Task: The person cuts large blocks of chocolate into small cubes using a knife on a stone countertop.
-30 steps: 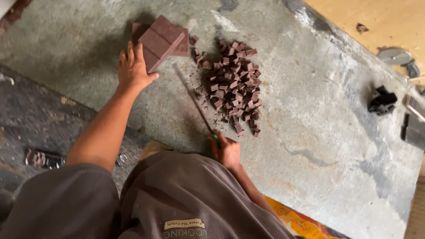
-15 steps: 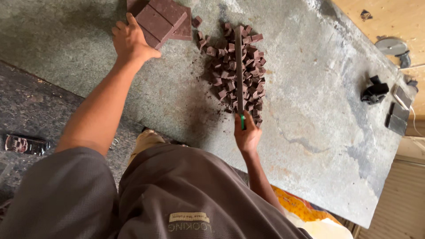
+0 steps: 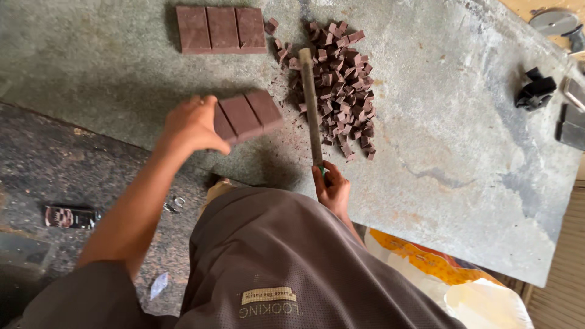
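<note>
My left hand (image 3: 190,126) grips a brown chocolate slab (image 3: 247,114) of three segments and holds it lifted above the grey stone slab (image 3: 439,140). A second three-segment chocolate slab (image 3: 220,28) lies flat at the far edge. My right hand (image 3: 332,187) is closed on the handle of a long knife (image 3: 311,100), whose blade lies across the left side of a pile of chopped chocolate pieces (image 3: 344,85). The pile sits in the middle of the stone, just right of the lifted slab.
A black clip-like object (image 3: 535,89) and dark flat pieces (image 3: 573,125) lie at the stone's right edge, a round metal object (image 3: 554,21) beyond them. A small dark packet (image 3: 71,216) lies on the floor at the left. A yellow and white sack (image 3: 463,280) sits below the stone.
My left hand has lifted one chocolate slab off the stack and brought it toward me. The knife stays across the pile, and the view has shifted downward.
</note>
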